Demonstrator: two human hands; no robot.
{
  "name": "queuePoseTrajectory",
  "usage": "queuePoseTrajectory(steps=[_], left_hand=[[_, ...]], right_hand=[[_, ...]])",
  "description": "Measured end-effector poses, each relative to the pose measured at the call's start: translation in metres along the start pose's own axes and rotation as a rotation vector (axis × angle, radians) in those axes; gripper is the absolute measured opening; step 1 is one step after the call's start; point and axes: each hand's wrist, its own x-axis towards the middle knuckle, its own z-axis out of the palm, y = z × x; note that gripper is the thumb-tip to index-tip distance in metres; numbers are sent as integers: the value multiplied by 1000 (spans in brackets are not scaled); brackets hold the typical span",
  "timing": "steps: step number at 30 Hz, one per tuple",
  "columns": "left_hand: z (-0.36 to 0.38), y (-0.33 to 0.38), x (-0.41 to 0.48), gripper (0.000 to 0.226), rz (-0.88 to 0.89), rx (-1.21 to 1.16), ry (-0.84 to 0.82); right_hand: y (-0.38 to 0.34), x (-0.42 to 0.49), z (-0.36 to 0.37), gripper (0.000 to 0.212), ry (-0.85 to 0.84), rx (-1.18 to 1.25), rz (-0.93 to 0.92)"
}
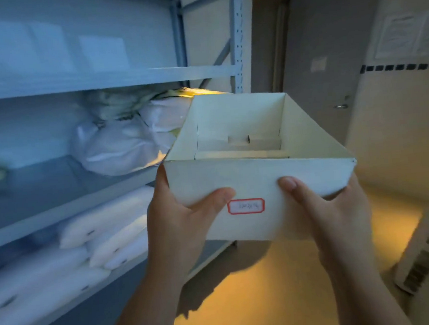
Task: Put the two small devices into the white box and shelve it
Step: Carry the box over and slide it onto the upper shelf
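Both hands, L (185,223) & R (333,212), fingers pressed on the box (258,174), hold it level by the shelf (57,200) so nothing tips out.

Matt white cardboard box (258,177); smooth painted metal shelving (104,80).

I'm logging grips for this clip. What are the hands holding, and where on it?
Both hands hold the white box by its near labelled end: left hand at the left corner, right hand at the right, thumbs on the front.
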Motion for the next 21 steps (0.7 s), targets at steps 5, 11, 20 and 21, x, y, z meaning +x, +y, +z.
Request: queuePoseTrajectory(steps=[5,11,20,21], left_hand=[[-57,-2,25,76,25,92,121],[-120,-5,62,75,54,220,244],[-189,-3,111,82,86,331,363],[-195,-2,115,83,98,339,381]], right_hand=[[0,-2,67,74,-79,55,44],[-13,-4,148,90,-178,130,33],[-28,-2,247,83,-269,233,58],[-31,1,258,81,-281,253,67]])
